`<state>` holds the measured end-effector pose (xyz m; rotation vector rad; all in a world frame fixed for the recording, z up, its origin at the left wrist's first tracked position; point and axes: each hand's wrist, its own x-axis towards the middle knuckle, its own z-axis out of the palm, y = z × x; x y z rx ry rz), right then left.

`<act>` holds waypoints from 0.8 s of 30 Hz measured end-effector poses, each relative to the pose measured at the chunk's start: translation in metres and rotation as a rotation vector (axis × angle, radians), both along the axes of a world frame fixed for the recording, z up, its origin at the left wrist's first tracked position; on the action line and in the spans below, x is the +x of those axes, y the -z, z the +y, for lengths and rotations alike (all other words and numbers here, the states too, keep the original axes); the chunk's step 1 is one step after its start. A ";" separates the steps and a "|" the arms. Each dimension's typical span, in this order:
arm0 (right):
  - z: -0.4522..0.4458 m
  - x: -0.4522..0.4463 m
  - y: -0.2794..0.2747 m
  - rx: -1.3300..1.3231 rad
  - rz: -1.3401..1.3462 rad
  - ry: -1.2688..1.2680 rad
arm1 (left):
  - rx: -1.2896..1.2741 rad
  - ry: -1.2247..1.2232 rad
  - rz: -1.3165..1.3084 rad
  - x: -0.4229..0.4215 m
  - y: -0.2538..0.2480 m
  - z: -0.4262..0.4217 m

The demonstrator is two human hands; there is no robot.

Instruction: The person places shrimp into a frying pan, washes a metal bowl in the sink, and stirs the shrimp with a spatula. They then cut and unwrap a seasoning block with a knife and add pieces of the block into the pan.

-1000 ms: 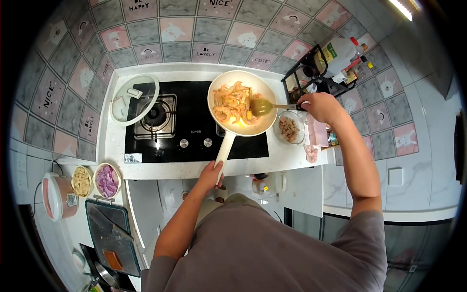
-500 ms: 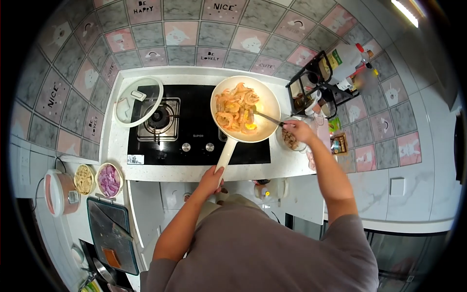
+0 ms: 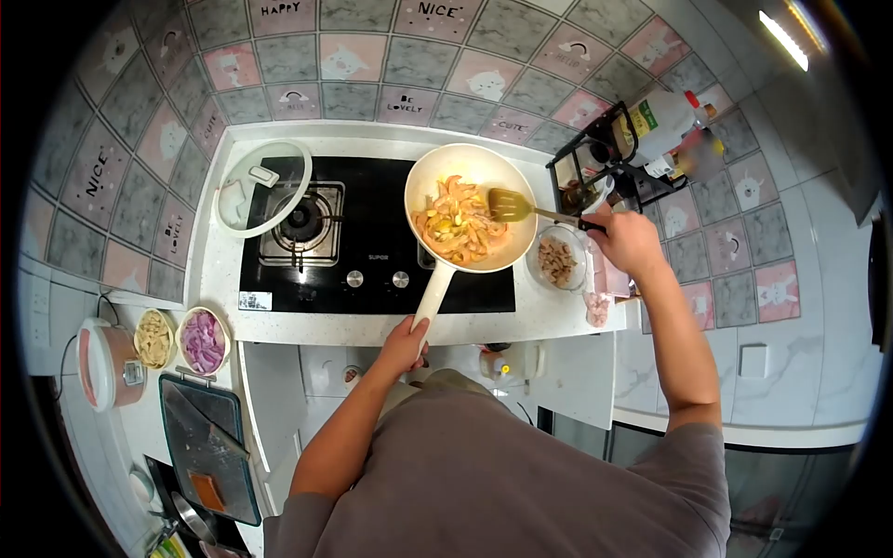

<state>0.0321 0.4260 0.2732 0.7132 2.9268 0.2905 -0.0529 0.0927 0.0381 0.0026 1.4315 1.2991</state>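
Observation:
A cream-coloured frying pan [image 3: 479, 158] stands over the right burner, which it hides. Shrimp with yellow bits of egg [image 3: 460, 223] lie heaped in its left and lower part. My left hand [image 3: 405, 346] is wrapped round the pan's handle near its end. In my right hand [image 3: 625, 244] is the dark handle of a spatula [image 3: 510, 205]. Its broad olive-brown blade is inside the pan, at the right edge of the shrimp. Just below the spatula handle, a glass bowl [image 3: 579, 279] of chopped brownish meat sits on the counter.
A glass lid [image 3: 279, 209] lies beside the left burner [image 3: 302, 219]. At the right stands a black rack [image 3: 605, 139] with bottles. Bowls of purple onion [image 3: 205, 342] and pale pieces [image 3: 153, 339] are at the left, above a cutting board [image 3: 209, 442] with a knife [image 3: 219, 431].
My right hand has moved right and slightly up, bringing the spatula blade up out of the shrimp into view. The shrimp and egg are rearranged. My left hand stays on the handle.

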 end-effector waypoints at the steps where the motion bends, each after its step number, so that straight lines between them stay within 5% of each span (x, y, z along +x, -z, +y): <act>1: -0.002 -0.008 -0.004 0.013 -0.043 0.063 | -0.003 -0.005 0.010 0.000 -0.001 0.000; 5: 0.006 -0.035 0.006 0.036 -0.202 0.207 | -0.009 -0.014 0.018 0.000 -0.003 -0.001; 9: 0.073 -0.026 0.041 -0.241 -0.329 0.022 | -0.028 0.006 0.025 -0.002 0.001 -0.001; 11: 0.081 -0.014 0.046 -0.782 -0.382 0.442 | -0.016 0.001 0.013 -0.001 0.003 0.000; 18: 0.054 0.022 0.185 -1.294 0.234 0.409 | 0.000 0.011 -0.005 -0.002 -0.002 -0.001; 19: 0.046 0.016 0.183 -1.300 0.237 0.410 | -0.008 0.006 -0.012 -0.002 -0.002 -0.001; 22: 0.017 0.004 0.136 -0.641 0.273 0.151 | -0.014 0.009 -0.015 0.000 0.000 -0.002; 24: 0.023 0.008 0.120 -0.463 0.298 -0.019 | -0.007 0.007 -0.011 -0.001 -0.001 0.000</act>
